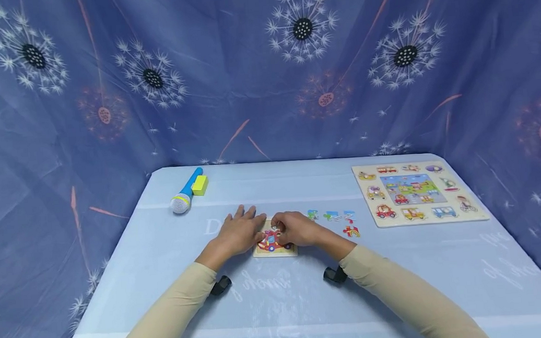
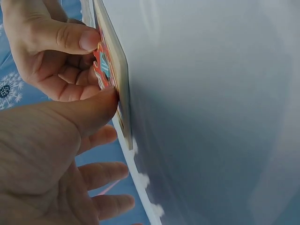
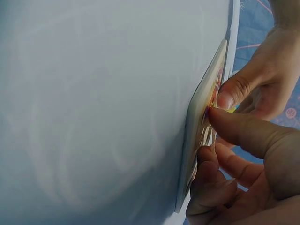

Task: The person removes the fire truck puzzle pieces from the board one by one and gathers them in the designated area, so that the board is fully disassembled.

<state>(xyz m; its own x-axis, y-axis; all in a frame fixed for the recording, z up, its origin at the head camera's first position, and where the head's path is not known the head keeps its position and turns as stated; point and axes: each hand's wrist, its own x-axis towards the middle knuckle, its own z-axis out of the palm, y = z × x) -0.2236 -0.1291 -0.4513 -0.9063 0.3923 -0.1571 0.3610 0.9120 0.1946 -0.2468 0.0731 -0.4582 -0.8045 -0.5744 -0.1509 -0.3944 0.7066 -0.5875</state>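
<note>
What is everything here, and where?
Curtain: one, blue, behind the table
Table: one, pale blue, foreground
Microphone: one, blue with silvery head, table's left
Block: one, yellow, beside the microphone
Large puzzle board: one, multicoloured, table's right
Loose puzzle pieces: at least four, multicoloured, between boards
Small puzzle board: one, pale and red, between hands
Wrist devices: two, black, at wrists
Sleeves: two, beige, forearms
Left hand: one, bare, small board's left
Right hand: one, bare, small board's right

Can't tell if I'm in a home or some studio tbh, just a curtained-off tabletop spot: dark-blue dandelion-print fabric drapes (image 1: 237,98) behind my pale-blue, white-lettered table (image 1: 118,284), with a small wooden red-car puzzle (image 1: 276,253) and a large rectangular wooden picture board (image 1: 425,221).
</note>
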